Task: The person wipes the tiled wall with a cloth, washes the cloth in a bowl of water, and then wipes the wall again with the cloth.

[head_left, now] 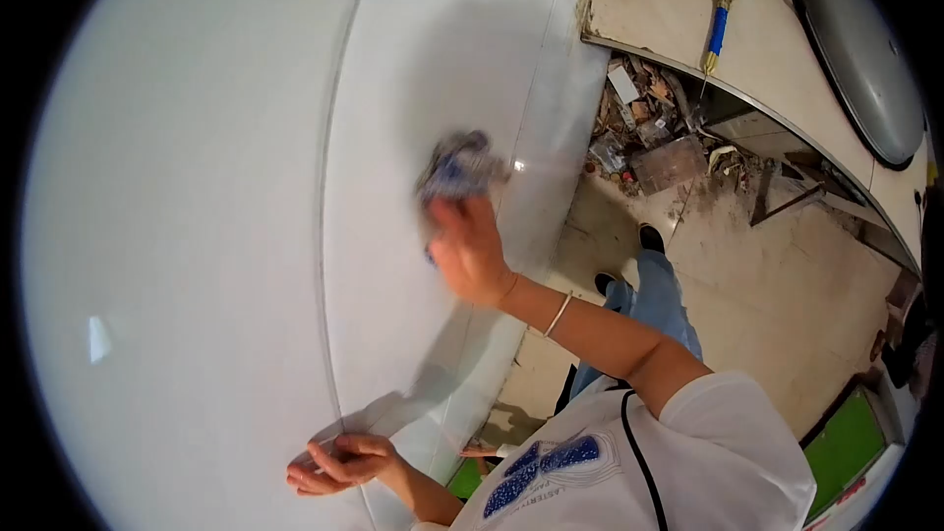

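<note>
My right hand [470,248], with a bangle on its wrist, presses a crumpled grey and blue cloth [457,169] against a smooth white panelled surface [393,59]. Both hand and cloth are smeared by motion. At the lower left is my left hand [344,462], its fingers loosely bent and apart, holding nothing. It is close to a dark seam line in the white surface; whether it touches there I cannot tell.
On a light ledge at upper right lie a straw brush [723,10] with a blue-wrapped handle and a grey oval lid-like object [860,54]. Rubble and scraps [659,128] cover the floor below. A green panel [844,444] stands lower right. Another small hand [479,451] shows near the shirt.
</note>
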The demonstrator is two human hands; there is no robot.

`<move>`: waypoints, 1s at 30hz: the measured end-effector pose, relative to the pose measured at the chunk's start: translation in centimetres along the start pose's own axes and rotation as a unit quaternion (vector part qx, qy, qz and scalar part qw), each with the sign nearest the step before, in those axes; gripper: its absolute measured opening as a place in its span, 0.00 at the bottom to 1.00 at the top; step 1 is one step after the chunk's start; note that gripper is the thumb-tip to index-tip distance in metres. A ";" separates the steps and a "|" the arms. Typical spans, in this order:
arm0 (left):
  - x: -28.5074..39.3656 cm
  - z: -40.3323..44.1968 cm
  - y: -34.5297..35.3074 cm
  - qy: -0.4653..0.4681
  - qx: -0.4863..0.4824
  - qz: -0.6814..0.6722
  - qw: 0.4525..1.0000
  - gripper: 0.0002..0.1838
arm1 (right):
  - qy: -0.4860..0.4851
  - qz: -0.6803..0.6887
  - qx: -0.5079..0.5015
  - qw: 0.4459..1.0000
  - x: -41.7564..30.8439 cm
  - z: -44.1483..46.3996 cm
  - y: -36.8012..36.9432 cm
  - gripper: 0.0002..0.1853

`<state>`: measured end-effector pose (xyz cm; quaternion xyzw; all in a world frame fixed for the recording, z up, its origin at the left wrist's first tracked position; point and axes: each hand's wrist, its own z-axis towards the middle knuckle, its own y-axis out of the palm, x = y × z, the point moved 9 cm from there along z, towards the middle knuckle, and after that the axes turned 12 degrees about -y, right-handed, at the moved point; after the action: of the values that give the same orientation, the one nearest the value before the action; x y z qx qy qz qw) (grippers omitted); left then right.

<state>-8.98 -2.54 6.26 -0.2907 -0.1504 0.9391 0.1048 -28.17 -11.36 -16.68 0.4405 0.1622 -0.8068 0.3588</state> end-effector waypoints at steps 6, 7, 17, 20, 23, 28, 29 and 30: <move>0.1 -0.7 0.5 0.006 0.011 0.016 1.000 0.23 | 0.326 0.044 0.210 0.921 19.2 -5.2 -5.1 0.29; 0.5 -0.7 0.7 0.005 0.006 0.014 1.000 0.23 | 0.330 0.040 0.208 0.920 19.6 -6.0 -5.4 0.29; -0.7 -1.7 0.9 -0.016 -0.004 -0.033 0.999 0.21 | 0.120 -0.037 0.099 0.987 8.6 3.4 -5.6 0.30; 2.4 0.1 1.0 0.038 -0.001 0.027 0.999 0.20 | 0.018 -0.137 0.113 0.984 10.8 11.1 -9.0 0.30; 2.8 0.1 1.2 0.034 0.001 0.037 0.999 0.20 | 0.087 -0.090 0.201 0.971 19.7 12.7 -13.1 0.27; 2.9 -0.1 1.4 0.039 0.008 0.054 0.998 0.20 | 0.462 0.242 0.183 0.834 30.5 -2.5 -8.6 0.33; 3.1 0.0 1.4 0.034 0.006 0.063 0.997 0.20 | 0.511 0.269 0.200 0.791 28.8 -4.8 -7.8 0.33; 3.1 0.2 1.4 0.030 0.003 0.070 0.997 0.20 | 0.558 0.292 0.221 0.745 26.9 -7.0 -7.0 0.33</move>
<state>-11.77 -2.97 4.29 -0.3287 -0.1239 0.9352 0.0443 -38.60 -14.19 -43.20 0.9048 0.0139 -0.2859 0.3154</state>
